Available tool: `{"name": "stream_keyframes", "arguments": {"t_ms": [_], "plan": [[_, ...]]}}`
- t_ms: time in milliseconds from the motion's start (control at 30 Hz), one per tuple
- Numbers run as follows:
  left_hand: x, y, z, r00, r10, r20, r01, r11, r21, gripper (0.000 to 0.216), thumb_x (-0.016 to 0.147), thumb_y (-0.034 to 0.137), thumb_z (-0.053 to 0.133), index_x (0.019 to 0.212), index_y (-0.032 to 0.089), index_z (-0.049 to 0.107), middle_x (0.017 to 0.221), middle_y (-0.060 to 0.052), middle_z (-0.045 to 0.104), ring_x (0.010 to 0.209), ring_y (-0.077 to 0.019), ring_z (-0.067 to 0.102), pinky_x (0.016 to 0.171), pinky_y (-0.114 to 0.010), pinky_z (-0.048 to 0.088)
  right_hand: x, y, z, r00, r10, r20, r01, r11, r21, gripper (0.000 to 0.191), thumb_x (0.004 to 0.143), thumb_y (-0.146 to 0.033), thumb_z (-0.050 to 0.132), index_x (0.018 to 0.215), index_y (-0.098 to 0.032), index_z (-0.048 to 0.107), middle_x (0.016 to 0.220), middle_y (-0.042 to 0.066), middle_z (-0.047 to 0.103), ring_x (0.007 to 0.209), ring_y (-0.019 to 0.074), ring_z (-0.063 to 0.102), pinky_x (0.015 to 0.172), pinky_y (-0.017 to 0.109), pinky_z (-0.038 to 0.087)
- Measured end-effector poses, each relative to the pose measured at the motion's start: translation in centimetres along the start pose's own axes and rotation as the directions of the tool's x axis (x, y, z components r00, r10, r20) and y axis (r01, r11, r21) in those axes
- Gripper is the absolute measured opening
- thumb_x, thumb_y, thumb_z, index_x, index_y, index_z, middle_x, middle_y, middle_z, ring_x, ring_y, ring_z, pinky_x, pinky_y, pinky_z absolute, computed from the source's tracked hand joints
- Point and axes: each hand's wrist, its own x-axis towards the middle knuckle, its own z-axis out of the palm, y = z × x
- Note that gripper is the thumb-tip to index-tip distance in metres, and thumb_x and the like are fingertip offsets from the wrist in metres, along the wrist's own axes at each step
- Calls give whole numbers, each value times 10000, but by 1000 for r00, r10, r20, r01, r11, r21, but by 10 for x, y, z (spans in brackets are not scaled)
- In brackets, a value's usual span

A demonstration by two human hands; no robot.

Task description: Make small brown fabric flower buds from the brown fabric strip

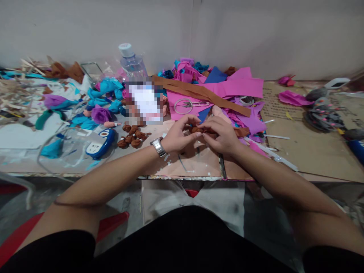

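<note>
My left hand (183, 133) and my right hand (220, 132) meet over the table, fingertips close together. Between them, both pinch a twisted strip of brown crepe paper (196, 130), whose loose tail sticks out to the right of my right hand. Left of my left wrist lies a small pile of brown crumpled paper pieces (132, 135). Just beyond my hands a long brown paper strip (204, 93) stretches across pink paper sheets (241, 86). Small thread snips (191, 106) with a ring handle rest on the pink paper.
A clear bottle (133, 64) with a white cap stands behind a partly blurred phone (145, 100). To the left are a blue-and-white power strip (101, 143), blue and purple paper flowers (101, 113) and thin wooden scraps (17, 94). Cardboard (313, 151) and a dark bundle (324, 115) lie right.
</note>
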Motion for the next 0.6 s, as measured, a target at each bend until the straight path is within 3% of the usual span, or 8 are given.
{"name": "stream_keyframes", "arguments": {"t_ms": [167,400,600], "plan": [[1,2,-1,998,59,-15,-58,997,59,521,871,539,864,1204,213,629,1214,-102,715,1092,-216,689,1017,-392,554,-1,1,0,1000,-7,-4,7,1000,-23,184,980,-294,682,1147,-270,755,1037,76,787,988,275,719,885,463,569],[2,2,0,999,26,-37,-26,1000,17,480,914,570,808,1189,212,642,1171,-96,723,1064,-216,699,953,-368,563,-1,-4,-2,997,77,-10,-77,997,-18,251,967,-365,727,1202,-279,718,1014,61,783,903,262,709,819,431,557],[4,4,-3,997,-42,-58,39,998,-49,489,928,594,798,1180,206,638,1146,-92,736,1025,-189,714,940,-341,573,-1,-2,-3,996,73,-41,-75,996,-56,130,969,-360,726,1055,-263,718,989,72,790,919,279,706,851,452,541]]}}
